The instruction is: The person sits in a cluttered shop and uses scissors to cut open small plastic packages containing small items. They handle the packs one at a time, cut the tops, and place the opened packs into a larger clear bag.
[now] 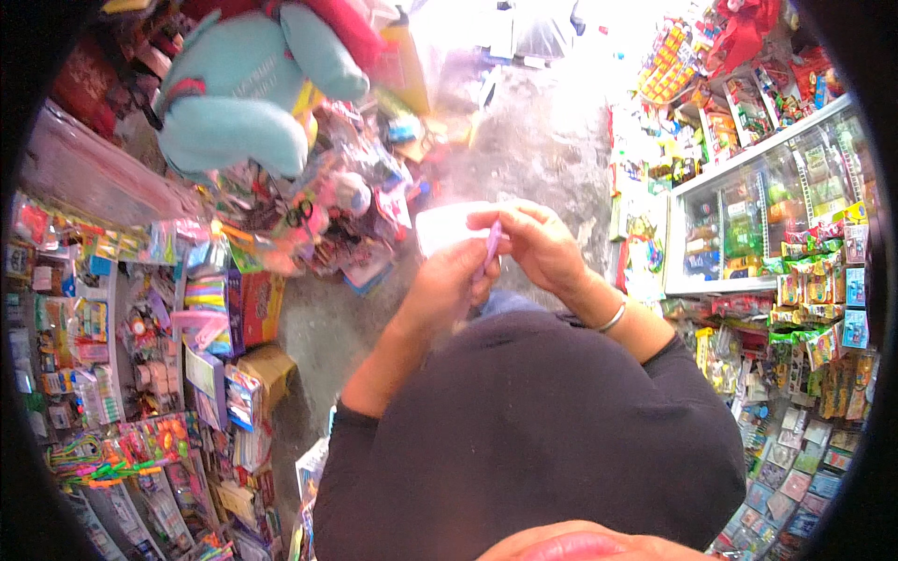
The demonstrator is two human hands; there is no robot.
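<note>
Both hands meet in front of my dark shirt, above the floor. My left hand (449, 284) is closed around a thin purple object (493, 242), whose exact kind I cannot make out. Bent over from the other side, my right hand (544, 242) has its fingertips by the top of the purple object and the edge of a white, overexposed flat thing (442, 228). Whether the right fingers grip either one is hidden. That white thing extends past the left knuckles; it may be paper or a bag. A silver bangle (614, 314) circles the right wrist.
Goods-filled shelves (116, 336) line the left side. A large turquoise plush toy (238, 91) sits above a pile of packaged items (337, 189). At right stand a glass-fronted drinks cooler (744, 210) and hanging snack packets (807, 287). Grey concrete floor (547, 126) runs between.
</note>
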